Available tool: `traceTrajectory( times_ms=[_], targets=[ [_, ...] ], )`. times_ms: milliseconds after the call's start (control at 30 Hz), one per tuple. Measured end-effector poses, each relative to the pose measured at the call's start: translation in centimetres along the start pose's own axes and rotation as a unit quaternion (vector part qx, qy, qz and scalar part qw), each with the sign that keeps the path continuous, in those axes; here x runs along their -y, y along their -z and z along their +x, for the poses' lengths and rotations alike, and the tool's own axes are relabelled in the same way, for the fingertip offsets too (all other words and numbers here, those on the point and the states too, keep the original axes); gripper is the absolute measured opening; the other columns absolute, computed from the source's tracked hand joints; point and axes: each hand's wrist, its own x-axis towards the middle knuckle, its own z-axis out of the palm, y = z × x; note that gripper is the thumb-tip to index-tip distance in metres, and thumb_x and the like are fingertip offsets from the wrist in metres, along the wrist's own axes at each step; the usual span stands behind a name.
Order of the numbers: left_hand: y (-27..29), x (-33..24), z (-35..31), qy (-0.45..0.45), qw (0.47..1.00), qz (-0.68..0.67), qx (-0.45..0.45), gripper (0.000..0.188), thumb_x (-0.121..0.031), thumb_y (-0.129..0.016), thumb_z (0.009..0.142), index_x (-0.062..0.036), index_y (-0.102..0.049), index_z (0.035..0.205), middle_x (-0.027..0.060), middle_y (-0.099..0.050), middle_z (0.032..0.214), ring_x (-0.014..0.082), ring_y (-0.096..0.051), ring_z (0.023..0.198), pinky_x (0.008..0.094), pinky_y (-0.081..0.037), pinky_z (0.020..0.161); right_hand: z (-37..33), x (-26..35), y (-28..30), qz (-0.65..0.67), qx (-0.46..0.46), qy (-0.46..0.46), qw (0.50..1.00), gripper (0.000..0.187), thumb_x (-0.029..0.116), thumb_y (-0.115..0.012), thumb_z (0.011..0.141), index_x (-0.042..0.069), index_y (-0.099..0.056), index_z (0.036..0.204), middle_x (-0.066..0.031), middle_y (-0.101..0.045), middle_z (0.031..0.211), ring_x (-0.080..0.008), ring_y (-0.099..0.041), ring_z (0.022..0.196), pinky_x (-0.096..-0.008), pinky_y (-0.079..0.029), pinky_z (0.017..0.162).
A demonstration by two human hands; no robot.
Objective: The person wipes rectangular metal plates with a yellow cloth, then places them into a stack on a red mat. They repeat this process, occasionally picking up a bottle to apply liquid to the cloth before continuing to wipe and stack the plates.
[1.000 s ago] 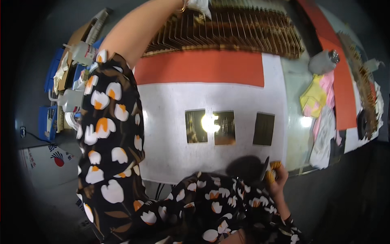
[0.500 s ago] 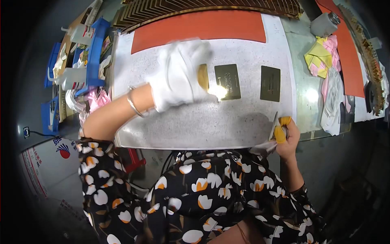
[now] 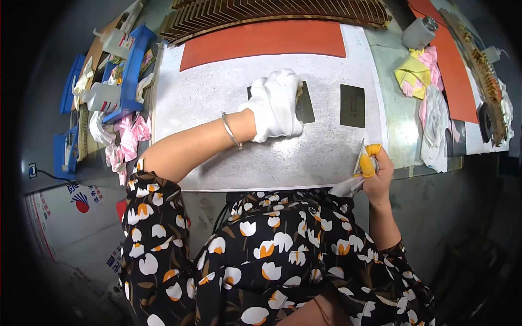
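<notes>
My left hand (image 3: 276, 106), in a white glove, is over the white-covered work board (image 3: 228, 168), its fingers curled down among dark cards. One dark card (image 3: 308, 102) shows at its right side, and a corner of another (image 3: 249, 93) at its left; whatever the fingertips hold is hidden. A third dark card (image 3: 352, 106) lies flat farther right. My right hand (image 3: 376, 173), with yellow finger covers, is closed at the board's front right edge. It grips a thin, pointed grey tool (image 3: 360, 155), its kind unclear. A pale cloth (image 3: 346, 188) hangs beside that hand.
An orange mat (image 3: 261, 46) and a slotted brass-coloured rack (image 3: 272, 19) lie beyond the board. Blue trays (image 3: 130, 70) with white bottles (image 3: 101, 96) stand left. Pink and yellow cloths (image 3: 416, 73), a white glove (image 3: 435, 130) and a grey bottle (image 3: 420, 32) are right.
My left hand has moved right and come down over the cards, covering part of them. The right hand stays at the board's edge with its tool. The whole view has shifted slightly.
</notes>
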Motion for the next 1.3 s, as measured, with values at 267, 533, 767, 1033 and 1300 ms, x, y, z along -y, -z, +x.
traceTrajectory(
  times_ms=[267,533,767,1033,1300],
  targets=[
    [-0.3,0.1,0.2,0.034,0.998,0.047,-0.024,0.075,-0.036,-0.073,0.049,0.0021,-0.048,0.108,0.0185,-0.048,0.108,0.0326,-0.047,0.103,0.0390,-0.038,0.091,0.1,0.1,0.0,0.024,0.011,-0.007,1.000,0.014,0.013,-0.059,0.088,0.001,-0.053,0.083,0.0003,-0.054,0.060,-0.0041,-0.048,0.050,-0.0194,-0.037,0.046],
    [1.2,-0.1,1.1,0.000,0.998,0.032,0.052,0.075,-0.033,-0.072,0.054,0.0014,-0.045,0.115,0.0186,-0.055,0.103,0.0334,-0.055,0.096,0.0418,-0.044,0.083,0.2,0.1,0.2,0.009,0.017,0.014,1.000,0.015,0.014,-0.059,0.087,0.001,-0.053,0.082,-0.0006,-0.055,0.059,-0.0045,-0.048,0.050,-0.0198,-0.037,0.046],
    [1.4,0.0,0.3,-0.106,0.981,0.161,-0.010,0.070,-0.039,-0.066,0.062,0.0001,-0.047,0.117,0.0156,-0.055,0.101,0.0304,-0.055,0.091,0.0420,-0.042,0.080,0.2,0.2,0.0,0.011,0.008,0.004,1.000,0.014,0.013,-0.059,0.087,0.001,-0.052,0.081,-0.0005,-0.055,0.061,-0.0049,-0.048,0.051,-0.0200,-0.037,0.047],
    [1.9,-0.6,1.4,-0.065,0.972,0.203,0.100,0.059,-0.041,-0.063,0.062,0.0007,-0.054,0.102,0.0151,-0.057,0.095,0.0294,-0.055,0.090,0.0384,-0.042,0.081,0.2,0.0,-0.2,-0.023,-0.006,0.019,1.000,0.014,0.014,-0.059,0.087,0.002,-0.053,0.082,0.0004,-0.054,0.062,-0.0046,-0.048,0.052,-0.0199,-0.037,0.048],
    [2.4,-0.6,0.9,-0.088,0.969,0.226,0.046,0.077,-0.047,-0.061,0.064,0.0064,-0.049,0.117,0.0175,-0.056,0.102,0.0289,-0.053,0.098,0.0365,-0.040,0.087,0.0,-0.7,-0.1,-0.037,-0.024,0.015,0.999,0.014,0.014,-0.058,0.088,0.003,-0.053,0.082,0.0018,-0.052,0.061,-0.0042,-0.046,0.051,-0.0202,-0.035,0.047]
  ],
)
